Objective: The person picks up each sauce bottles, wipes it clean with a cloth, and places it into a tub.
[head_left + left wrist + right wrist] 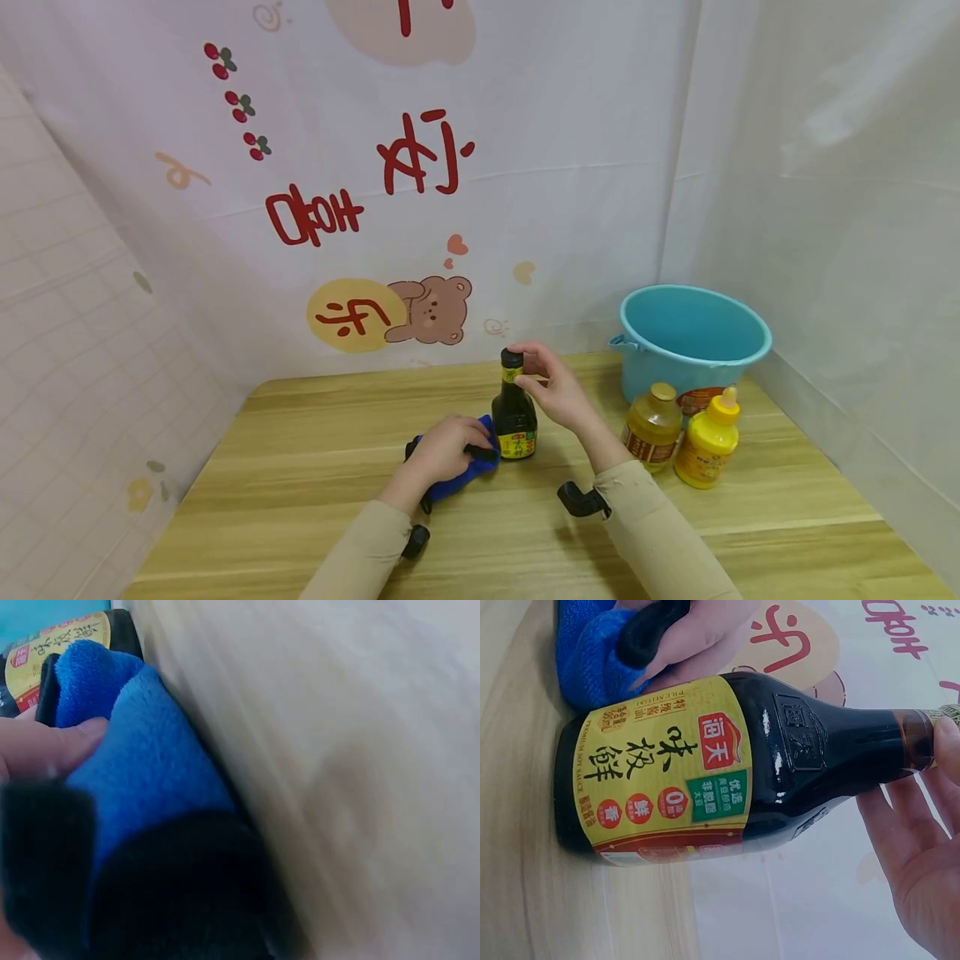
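A dark soy sauce bottle (514,410) with a yellow label stands upright on the wooden table. My right hand (553,390) grips it by the neck, just under the black cap; the right wrist view shows thumb and fingers around the neck of the bottle (780,750). Bunched against the table is a blue cloth (161,742) with dark edging, held by my left hand (448,450). In the head view the cloth (465,479) reaches the bottle's lower left side. Part of the cloth is hidden beneath the left hand.
A light blue bucket (652,367) stands at the back right of the table (315,467). In front of it are an amber bottle (654,425) with a gold cap and a yellow squeeze bottle (708,446). A white printed curtain (525,208) hangs behind the table.
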Available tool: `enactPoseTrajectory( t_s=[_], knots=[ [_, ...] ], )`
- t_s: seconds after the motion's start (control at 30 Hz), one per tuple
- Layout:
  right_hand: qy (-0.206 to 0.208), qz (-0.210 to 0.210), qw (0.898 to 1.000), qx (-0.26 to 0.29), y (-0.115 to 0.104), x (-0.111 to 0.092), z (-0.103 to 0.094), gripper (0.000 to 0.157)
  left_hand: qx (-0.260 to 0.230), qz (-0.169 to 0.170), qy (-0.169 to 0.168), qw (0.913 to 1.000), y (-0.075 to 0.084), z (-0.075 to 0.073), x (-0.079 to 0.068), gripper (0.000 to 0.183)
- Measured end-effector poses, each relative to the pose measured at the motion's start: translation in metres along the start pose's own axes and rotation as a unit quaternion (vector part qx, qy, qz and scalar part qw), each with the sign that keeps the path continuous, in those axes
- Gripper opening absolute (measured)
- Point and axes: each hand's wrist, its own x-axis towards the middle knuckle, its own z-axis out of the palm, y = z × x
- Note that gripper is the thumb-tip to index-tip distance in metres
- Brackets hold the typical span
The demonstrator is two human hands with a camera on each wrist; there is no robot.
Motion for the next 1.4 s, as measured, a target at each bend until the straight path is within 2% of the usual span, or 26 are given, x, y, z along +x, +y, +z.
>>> enactPoseTrajectory(
  t_s=[0.27, 0.6, 0.67, 0.77, 0.87, 1.03, 1.23, 1.4],
  knots=[
    [0.006, 0.001, 1.0, 0.005, -0.001, -0.001, 0.002, 0.044, 0.041, -0.032, -0.034, 0.998, 0.004, 0.0, 0.004, 0.037],
    [0.022, -0.008, 0.999, 0.032, -0.004, -0.004, 0.009, 0.052, 0.032, -0.037, -0.036, 0.9982, 0.0, 0.004, 0.002, 0.035],
    [0.03, -0.019, 0.999, 0.023, -0.003, -0.005, 0.011, 0.057, 0.031, -0.037, -0.033, 0.9983, -0.001, 0.004, 0.001, 0.034],
    [0.063, -0.036, 0.997, -0.02, -0.004, -0.007, 0.016, 0.064, 0.03, -0.033, -0.027, 0.9987, -0.001, 0.004, 0.001, 0.033],
    [0.108, -0.047, 0.99, -0.077, -0.007, -0.009, 0.022, 0.069, 0.027, -0.029, -0.025, 0.9989, -0.002, 0.004, 0.0, 0.033],
    [0.167, -0.058, 0.97, -0.169, -0.015, -0.007, 0.028, 0.075, 0.013, -0.027, -0.028, 0.9992, -0.004, 0.003, -0.002, 0.033],
    [0.187, -0.023, 0.953, -0.237, -0.022, -0.006, 0.033, 0.075, -0.01, -0.036, -0.017, 0.9991, -0.004, 0.0, -0.005, 0.034],
    [0.202, -0.027, 0.942, -0.268, -0.019, -0.007, 0.037, 0.07, -0.04, -0.064, 0.009, 0.9971, -0.004, -0.002, -0.01, 0.035]
  ],
)
